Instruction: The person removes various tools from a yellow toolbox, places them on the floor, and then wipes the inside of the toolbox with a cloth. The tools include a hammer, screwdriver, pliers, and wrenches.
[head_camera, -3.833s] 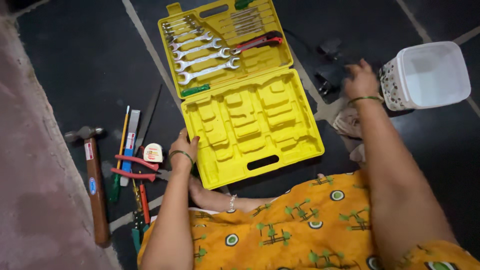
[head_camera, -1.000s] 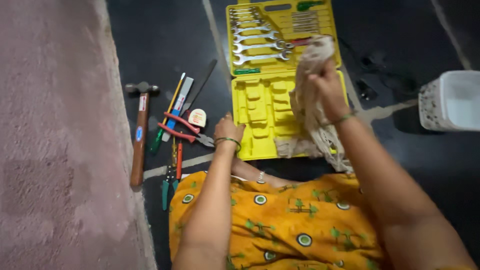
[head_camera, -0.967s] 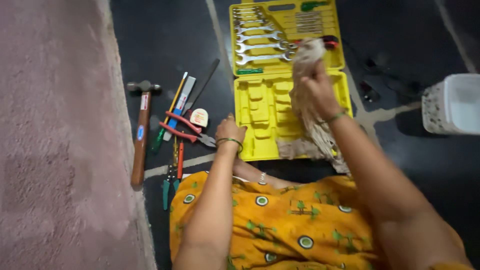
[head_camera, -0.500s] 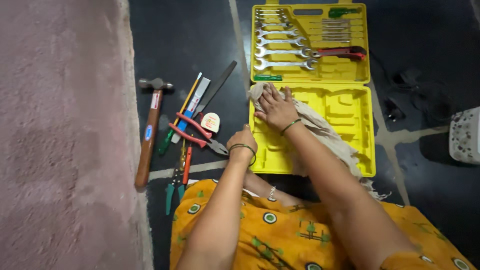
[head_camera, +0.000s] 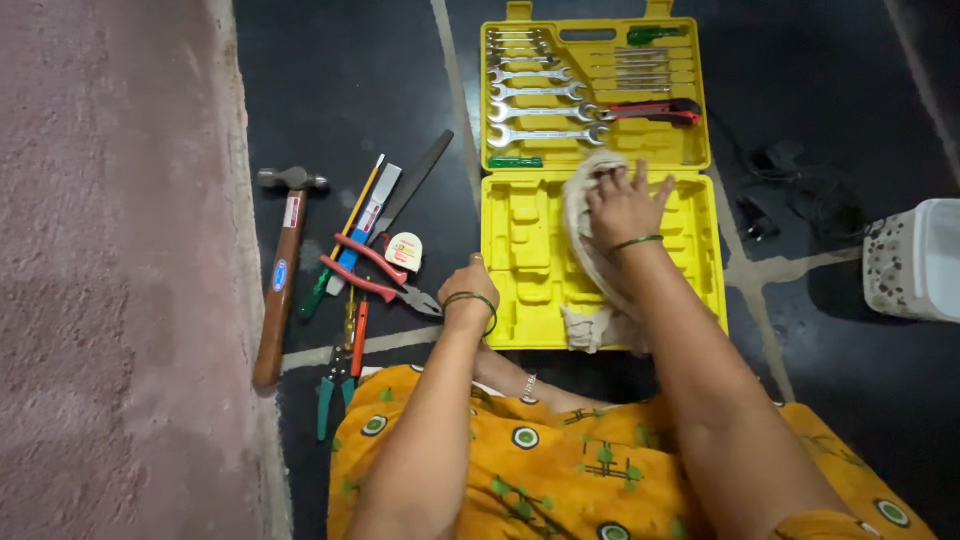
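An open yellow plastic tool case (head_camera: 520, 250) lies on the dark floor in front of me. Its far half holds several spanners (head_camera: 540, 105), small bits and a red utility knife (head_camera: 655, 112); its near half is an empty moulded tray. My right hand (head_camera: 625, 205) presses a pale cloth (head_camera: 585, 255) flat onto the empty tray. My left hand (head_camera: 468, 292) grips the near left edge of the case. Both wrists wear green bangles.
Left of the case lie a wooden-handled hammer (head_camera: 280, 275), red-handled pliers (head_camera: 375, 275), a flat file (head_camera: 412, 185), screwdrivers, a small tape measure (head_camera: 404, 250) and green-handled pliers (head_camera: 330, 385). A pink mat (head_camera: 110, 270) covers the left. A white tub (head_camera: 915, 260) stands at the right, black cables (head_camera: 800, 190) near it.
My right hand brought the cloth down from above the case onto the empty tray and slid it to the tray's upper middle. The left hand stayed on the case edge.
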